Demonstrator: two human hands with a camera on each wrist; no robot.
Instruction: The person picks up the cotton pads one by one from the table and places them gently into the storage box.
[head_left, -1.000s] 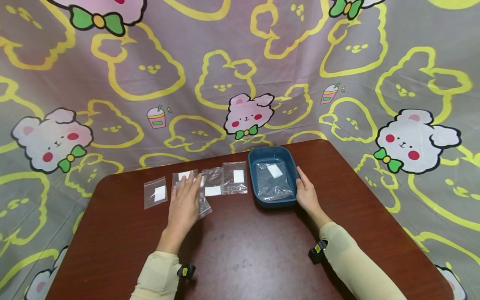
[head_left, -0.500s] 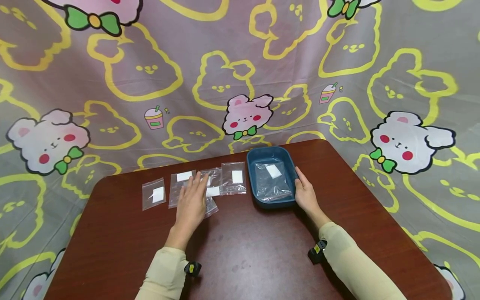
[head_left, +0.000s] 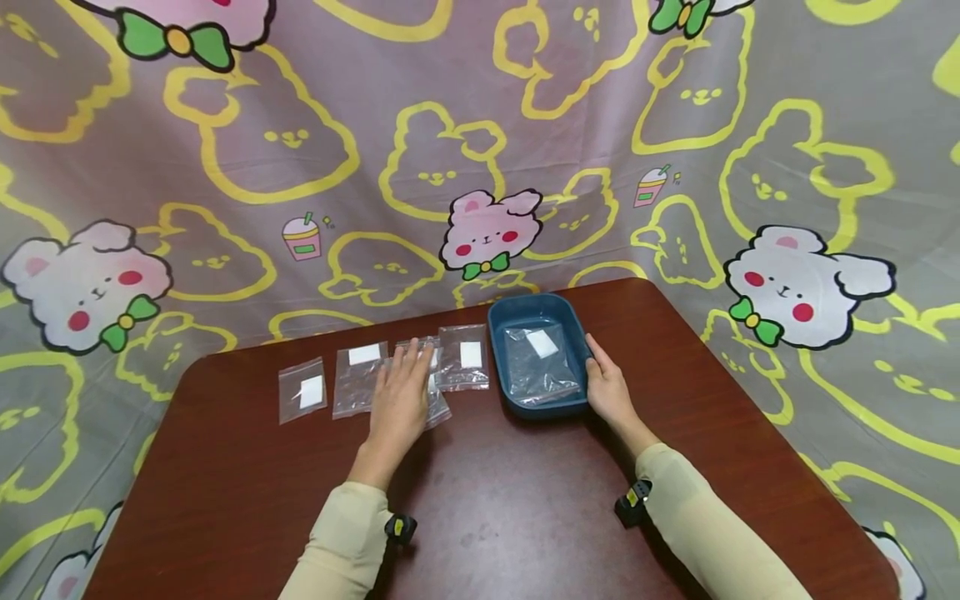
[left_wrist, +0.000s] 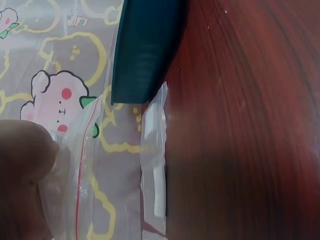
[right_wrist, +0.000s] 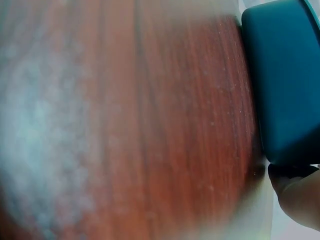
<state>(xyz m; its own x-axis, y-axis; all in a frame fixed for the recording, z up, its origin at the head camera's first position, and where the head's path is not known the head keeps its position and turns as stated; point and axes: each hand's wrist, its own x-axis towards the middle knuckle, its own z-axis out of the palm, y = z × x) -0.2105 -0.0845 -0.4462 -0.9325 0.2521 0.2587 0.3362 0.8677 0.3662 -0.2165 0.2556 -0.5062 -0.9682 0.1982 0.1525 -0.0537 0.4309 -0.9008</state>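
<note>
My left hand (head_left: 401, 400) pinches a clear zip bag (head_left: 437, 412) above the table, fingers stretched forward over it. In the left wrist view, the thumb (left_wrist: 25, 150) lies against this bag, whose red zip line (left_wrist: 80, 185) shows. My right hand (head_left: 609, 392) grips the right side of a dark blue plastic tub (head_left: 551, 408), with the thumb (right_wrist: 300, 200) close to its corner in the right wrist view. Inside the tub lies a clear bag (head_left: 536, 371) with a white label. Part of the held bag is hidden behind my left hand.
Several labelled clear bags lie left of the tub: one at far left (head_left: 303, 392), another bag (head_left: 360, 379) beside it, and one bag (head_left: 463, 358) close to the tub. A patterned cloth (head_left: 360, 150) hangs behind the brown table (head_left: 487, 517).
My left hand has moved right with the zip bag, toward the tub, uncovering the bag second from the left. My right hand keeps its grip on the tub. The head view shifted slightly.
</note>
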